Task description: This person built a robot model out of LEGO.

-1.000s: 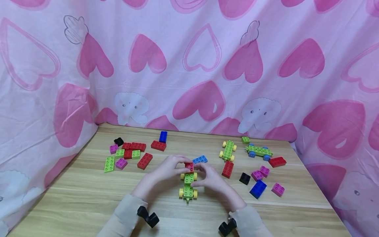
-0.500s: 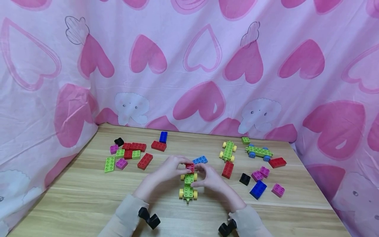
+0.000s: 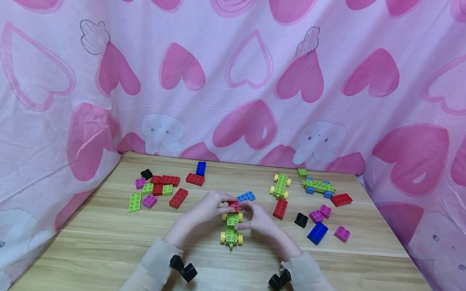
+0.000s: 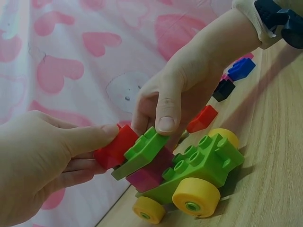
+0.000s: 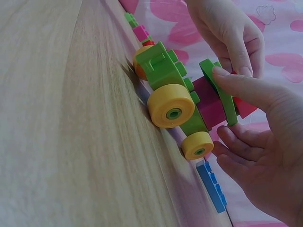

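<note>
A green toy car (image 3: 231,233) with yellow wheels (image 4: 196,196) stands on the wooden table (image 3: 109,242) between both hands. On its far end sits a magenta brick (image 4: 150,176) under a tilted small green brick (image 4: 142,149), with a red brick (image 4: 116,147) behind it. My left hand (image 3: 223,205) pinches the red brick (image 3: 233,205) between thumb and fingers. My right hand (image 3: 244,211) pinches the small green brick (image 5: 221,92), thumb on its top. In the right wrist view the car (image 5: 165,78) shows side-on, and my left hand (image 5: 232,33) reaches in from above.
Loose red, green, magenta, black and blue bricks (image 3: 160,188) lie at the back left. Two more wheeled cars (image 3: 280,184) (image 3: 318,186) and several bricks (image 3: 317,231) lie at the right. A light blue brick (image 3: 246,196) sits just behind the hands. Pink heart fabric (image 3: 233,81) encloses the table.
</note>
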A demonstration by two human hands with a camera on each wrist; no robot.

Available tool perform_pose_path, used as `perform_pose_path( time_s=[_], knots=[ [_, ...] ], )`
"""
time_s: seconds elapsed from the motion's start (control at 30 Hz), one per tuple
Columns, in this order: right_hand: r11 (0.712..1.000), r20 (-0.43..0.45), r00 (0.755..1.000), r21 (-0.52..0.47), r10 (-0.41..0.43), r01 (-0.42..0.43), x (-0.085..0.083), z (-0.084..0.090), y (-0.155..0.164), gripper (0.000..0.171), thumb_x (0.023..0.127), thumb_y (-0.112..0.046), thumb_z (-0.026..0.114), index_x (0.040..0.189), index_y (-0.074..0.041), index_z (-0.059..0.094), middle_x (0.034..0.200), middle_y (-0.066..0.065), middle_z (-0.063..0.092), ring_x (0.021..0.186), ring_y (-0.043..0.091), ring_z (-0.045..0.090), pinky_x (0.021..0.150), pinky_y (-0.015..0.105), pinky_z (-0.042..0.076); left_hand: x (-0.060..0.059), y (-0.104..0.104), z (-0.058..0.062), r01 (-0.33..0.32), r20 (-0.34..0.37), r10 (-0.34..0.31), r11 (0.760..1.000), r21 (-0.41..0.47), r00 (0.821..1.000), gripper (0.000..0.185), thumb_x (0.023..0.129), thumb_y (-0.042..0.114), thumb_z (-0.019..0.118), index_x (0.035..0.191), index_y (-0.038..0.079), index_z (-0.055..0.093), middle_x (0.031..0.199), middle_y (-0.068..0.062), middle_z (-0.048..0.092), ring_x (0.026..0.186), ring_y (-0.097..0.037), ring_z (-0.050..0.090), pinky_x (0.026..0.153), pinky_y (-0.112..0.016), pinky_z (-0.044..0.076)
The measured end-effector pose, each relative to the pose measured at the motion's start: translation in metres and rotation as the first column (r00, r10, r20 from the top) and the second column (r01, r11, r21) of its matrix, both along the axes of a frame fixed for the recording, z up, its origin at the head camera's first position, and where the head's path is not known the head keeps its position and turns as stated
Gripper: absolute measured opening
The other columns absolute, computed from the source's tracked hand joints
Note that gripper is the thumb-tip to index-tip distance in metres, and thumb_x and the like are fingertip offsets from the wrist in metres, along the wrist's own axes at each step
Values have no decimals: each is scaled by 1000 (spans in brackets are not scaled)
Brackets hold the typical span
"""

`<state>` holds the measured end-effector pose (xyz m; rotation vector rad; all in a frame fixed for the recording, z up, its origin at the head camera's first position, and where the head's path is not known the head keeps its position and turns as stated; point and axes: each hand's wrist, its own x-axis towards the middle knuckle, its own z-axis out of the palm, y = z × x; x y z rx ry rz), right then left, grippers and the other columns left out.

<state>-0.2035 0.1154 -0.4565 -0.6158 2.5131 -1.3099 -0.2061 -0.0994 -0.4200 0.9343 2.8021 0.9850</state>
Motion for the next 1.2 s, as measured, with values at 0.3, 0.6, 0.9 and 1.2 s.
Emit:
perform_pose_path(
  time_s=[0.3,0.6,0.9,1.2],
  knots=[
    [1000,6,1000,-5,12,-12,-1,0,0,74,72,-31,87,132,-3,54,128,13,61,123,32,55,109,52,40,1,-1,1,-8,18,9,1000,-13,1000,36,91,22,69,124,7,67,122,-8,69,117,-26,63,100,-41,51],
    [1000,28,1000,-5,13,-13,-1,1,-1,75,72,-33,86,133,-5,54,129,12,60,124,30,54,110,51,40,2,1,2,-10,-14,9,999,-43,1000,33,92,21,69,122,8,69,121,-8,70,114,-24,65,96,-37,54],
    [1000,12,1000,-4,19,-19,0,1,-1,72,73,-31,86,132,-3,54,126,12,62,122,31,56,109,53,40,1,2,-1,-27,-8,26,999,-46,1000,33,92,21,68,123,7,68,121,-9,69,113,-24,65,95,-36,55],
    [1000,13,1000,-19,12,-12,-1,-1,0,72,72,-29,87,131,-2,54,125,12,63,122,32,55,110,54,37,0,5,1,-54,58,55,998,-25,997,31,92,21,69,121,10,69,119,-7,70,112,-23,65,94,-37,55]
  ],
)
